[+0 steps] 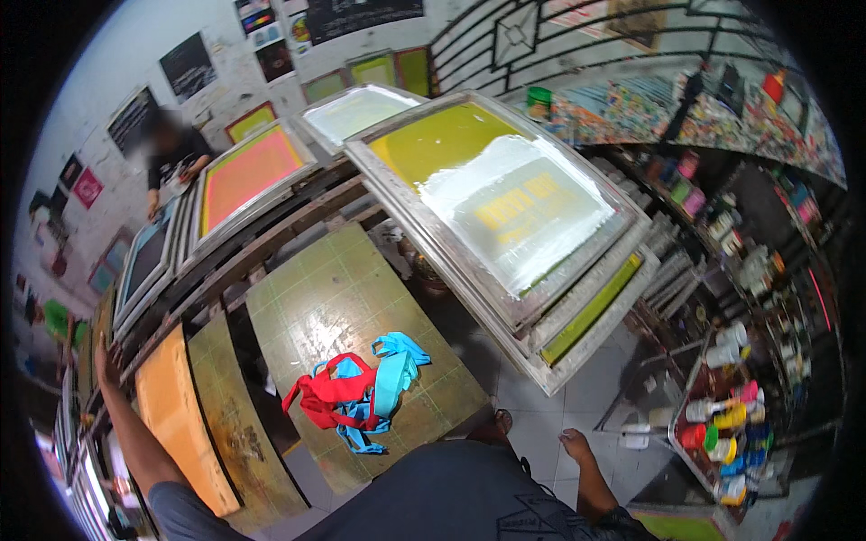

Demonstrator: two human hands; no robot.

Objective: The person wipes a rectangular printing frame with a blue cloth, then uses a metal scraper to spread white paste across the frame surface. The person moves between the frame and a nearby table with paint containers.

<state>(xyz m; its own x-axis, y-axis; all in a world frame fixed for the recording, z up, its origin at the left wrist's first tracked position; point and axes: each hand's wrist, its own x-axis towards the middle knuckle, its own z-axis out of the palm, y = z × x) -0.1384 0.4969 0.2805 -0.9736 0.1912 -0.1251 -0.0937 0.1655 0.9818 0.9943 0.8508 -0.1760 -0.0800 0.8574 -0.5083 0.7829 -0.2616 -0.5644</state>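
My left hand (108, 360) is stretched out to the left with its fingers extended, close to the edge of a printing board; whether it touches anything is unclear. By my right side hangs my right hand (576, 445) over the tiled floor, small and with fingers partly curled; I see no object in it. In front of my body, a green-lined printing board (325, 270) carries a loose heap of cloth strips: red fabric (331, 395) tangled with light-blue fabric (394, 382). Beyond it a framed printing screen (467, 145) is tilted up, with white ink (446, 176) spread across its mesh.
A screen with pink ink (250, 179) stands left of centre; an orange board (176, 419) lies nearer. A person (177, 152) works at the far left. On the right are a rack of ink containers (727, 433), an ink-spattered ledge (629, 111) and dark shelves (731, 223).
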